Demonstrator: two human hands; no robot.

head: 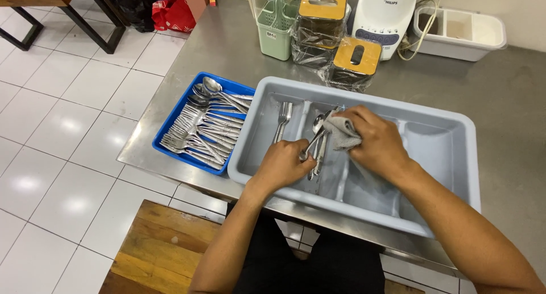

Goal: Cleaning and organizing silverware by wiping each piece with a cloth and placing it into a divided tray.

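While the left hand (pixel 284 163) grips a spoon (pixel 314 139) by its handle, the right hand (pixel 372 143) closes a grey cloth (pixel 343 132) around it.
Both hover inside the pale blue divided bin (pixel 443 129) — forks (pixel 283 118) lie just left.

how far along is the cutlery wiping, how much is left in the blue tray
Early on. Done: one fork lies in the grey divided bin, with what looks like a few pieces in the next slot. In hand: the left hand holds a spoon while the right hand rubs it with a grey cloth. Left: the blue tray holds a large pile of forks and spoons.
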